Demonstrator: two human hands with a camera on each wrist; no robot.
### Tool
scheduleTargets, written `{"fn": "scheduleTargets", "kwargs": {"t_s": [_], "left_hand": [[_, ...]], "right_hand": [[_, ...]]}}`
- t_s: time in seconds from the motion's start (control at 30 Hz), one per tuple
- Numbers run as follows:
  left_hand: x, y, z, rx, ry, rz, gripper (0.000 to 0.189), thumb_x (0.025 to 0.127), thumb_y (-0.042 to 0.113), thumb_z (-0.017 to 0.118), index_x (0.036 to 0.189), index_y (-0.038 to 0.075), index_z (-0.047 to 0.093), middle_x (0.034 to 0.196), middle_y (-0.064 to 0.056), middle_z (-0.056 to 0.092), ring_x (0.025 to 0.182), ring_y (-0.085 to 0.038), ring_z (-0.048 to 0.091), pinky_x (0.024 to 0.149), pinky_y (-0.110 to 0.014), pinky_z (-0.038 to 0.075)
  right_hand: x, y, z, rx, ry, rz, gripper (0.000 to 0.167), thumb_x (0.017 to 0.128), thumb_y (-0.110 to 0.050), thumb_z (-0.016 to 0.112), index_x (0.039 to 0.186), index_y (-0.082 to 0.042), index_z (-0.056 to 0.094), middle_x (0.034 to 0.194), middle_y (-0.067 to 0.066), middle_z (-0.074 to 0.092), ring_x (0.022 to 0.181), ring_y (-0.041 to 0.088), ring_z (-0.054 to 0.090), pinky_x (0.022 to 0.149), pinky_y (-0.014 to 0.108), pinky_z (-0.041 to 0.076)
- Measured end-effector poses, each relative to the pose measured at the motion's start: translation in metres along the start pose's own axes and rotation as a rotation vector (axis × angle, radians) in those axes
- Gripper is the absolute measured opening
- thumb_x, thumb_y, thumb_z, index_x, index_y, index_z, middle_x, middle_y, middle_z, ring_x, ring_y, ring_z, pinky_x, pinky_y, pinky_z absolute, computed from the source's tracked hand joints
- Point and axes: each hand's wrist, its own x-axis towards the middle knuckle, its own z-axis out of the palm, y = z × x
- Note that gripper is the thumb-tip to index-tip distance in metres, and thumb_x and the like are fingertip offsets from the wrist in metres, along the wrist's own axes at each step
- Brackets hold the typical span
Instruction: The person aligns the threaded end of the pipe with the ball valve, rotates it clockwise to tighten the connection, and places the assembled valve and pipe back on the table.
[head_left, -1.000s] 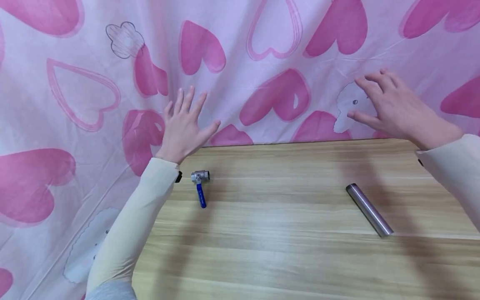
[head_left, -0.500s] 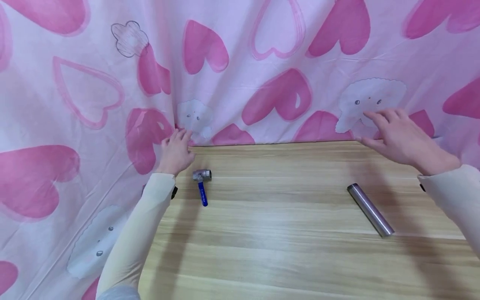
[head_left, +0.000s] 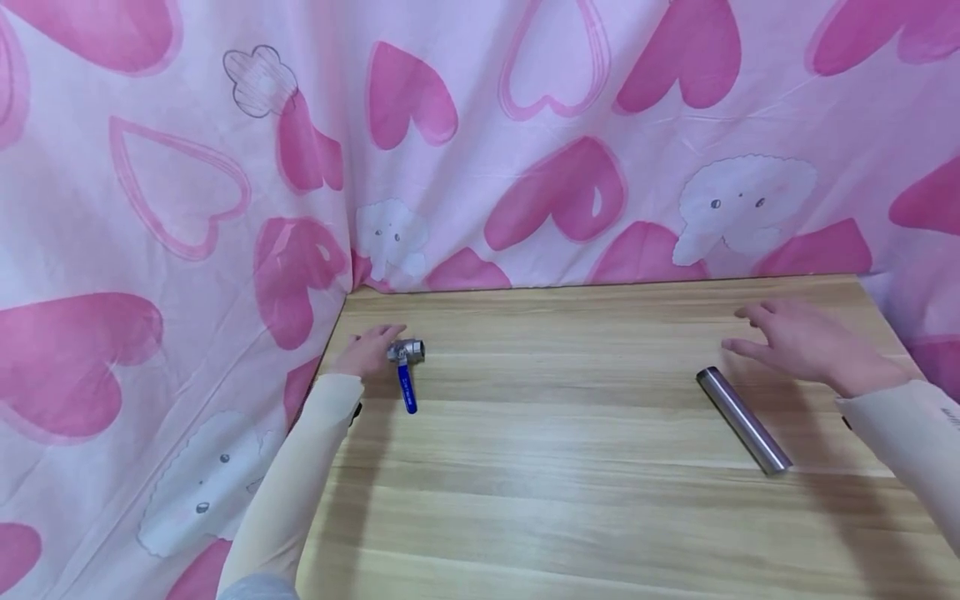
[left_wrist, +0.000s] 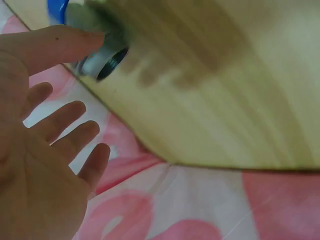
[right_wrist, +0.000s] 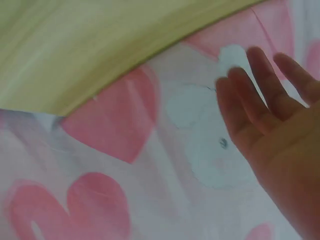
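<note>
A metal ball valve (head_left: 407,351) with a blue lever handle lies at the left of the wooden table (head_left: 555,417). Right beside its body is my left hand (head_left: 367,350), fingers spread and relaxed. In the left wrist view the thumb overlaps the valve (left_wrist: 107,62), while the other fingers stay apart from it. A plain steel tube (head_left: 742,421) rests slantwise on the right side of the table. My right hand (head_left: 798,346) hovers behind the tube's upper end with loosely extended fingers and holds nothing; the right wrist view shows those fingers (right_wrist: 257,95) apart from any object.
Pink curtain cloth (head_left: 555,167) with hearts and white cartoon figures hangs along the back and left of the table. The table's back edge runs just beyond both hands, and its right edge slopes past the right hand.
Both hands have come down from in front of the curtain to above the table. My left hand has ended up next to the valve. Valve and tube stay in place.
</note>
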Motion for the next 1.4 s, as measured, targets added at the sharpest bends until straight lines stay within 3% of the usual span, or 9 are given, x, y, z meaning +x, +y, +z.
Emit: {"fn": "scheduleTargets", "kwargs": {"t_s": [0.17, 0.3, 0.43, 0.6, 0.77, 1.17, 1.4], "left_hand": [[0.002, -0.005, 0.018, -0.113, -0.068, -0.033, 0.073, 0.084, 0.020, 0.071, 0.148, 0.016, 0.036, 0.148, -0.021, 0.041, 0.135, -0.044, 0.039, 0.111, -0.069, 0.023], [0.005, -0.009, 0.025, -0.139, -0.086, -0.028, 0.074, 0.083, 0.021, 0.074, 0.147, 0.016, 0.037, 0.146, -0.021, 0.043, 0.134, -0.043, 0.040, 0.110, -0.068, 0.026], [0.007, -0.012, 0.029, -0.143, -0.055, -0.009, 0.073, 0.082, 0.022, 0.076, 0.145, 0.014, 0.039, 0.143, -0.021, 0.047, 0.131, -0.041, 0.044, 0.106, -0.064, 0.032], [0.010, -0.016, 0.037, -0.131, -0.005, 0.002, 0.070, 0.084, 0.034, 0.074, 0.143, 0.013, 0.042, 0.136, -0.019, 0.052, 0.125, -0.039, 0.049, 0.104, -0.059, 0.038], [0.012, -0.017, 0.044, -0.114, 0.061, 0.018, 0.062, 0.084, 0.044, 0.072, 0.134, 0.013, 0.051, 0.121, -0.016, 0.059, 0.112, -0.036, 0.056, 0.098, -0.056, 0.044], [0.013, -0.015, 0.050, -0.129, 0.096, 0.046, 0.051, 0.087, 0.034, 0.071, 0.126, 0.005, 0.053, 0.116, -0.018, 0.060, 0.109, -0.037, 0.058, 0.094, -0.057, 0.047], [0.012, -0.016, 0.055, -0.286, 0.122, 0.024, 0.049, 0.084, 0.021, 0.075, 0.125, 0.001, 0.057, 0.111, -0.018, 0.060, 0.104, -0.035, 0.058, 0.099, -0.053, 0.046]], "right_hand": [[-0.006, 0.009, 0.025, 0.043, -0.056, -0.001, 0.067, 0.089, -0.051, 0.063, 0.120, 0.008, 0.056, 0.107, 0.028, 0.063, 0.096, 0.045, 0.061, 0.080, 0.060, 0.051], [-0.011, 0.010, 0.045, 0.097, -0.104, 0.002, 0.068, 0.085, -0.050, 0.067, 0.116, 0.009, 0.057, 0.099, 0.024, 0.064, 0.087, 0.038, 0.063, 0.075, 0.054, 0.054], [-0.016, 0.009, 0.061, 0.127, -0.152, 0.017, 0.069, 0.082, -0.052, 0.070, 0.113, 0.009, 0.057, 0.094, 0.020, 0.064, 0.080, 0.028, 0.061, 0.069, 0.045, 0.054], [-0.023, 0.005, 0.073, 0.175, -0.232, 0.054, 0.065, 0.079, -0.055, 0.071, 0.106, 0.003, 0.055, 0.083, 0.008, 0.057, 0.071, 0.016, 0.051, 0.058, 0.028, 0.044], [-0.029, 0.001, 0.082, 0.194, -0.250, 0.047, 0.057, 0.077, -0.049, 0.075, 0.097, -0.002, 0.051, 0.077, 0.003, 0.053, 0.067, 0.015, 0.049, 0.055, 0.026, 0.041], [-0.035, -0.002, 0.088, 0.238, -0.255, 0.103, 0.045, 0.084, -0.033, 0.069, 0.099, 0.002, 0.047, 0.075, 0.006, 0.051, 0.064, 0.018, 0.049, 0.053, 0.028, 0.041], [-0.038, -0.002, 0.095, 0.240, -0.191, 0.098, 0.032, 0.085, -0.023, 0.065, 0.093, 0.002, 0.046, 0.072, 0.006, 0.049, 0.060, 0.017, 0.048, 0.049, 0.028, 0.041]]}}
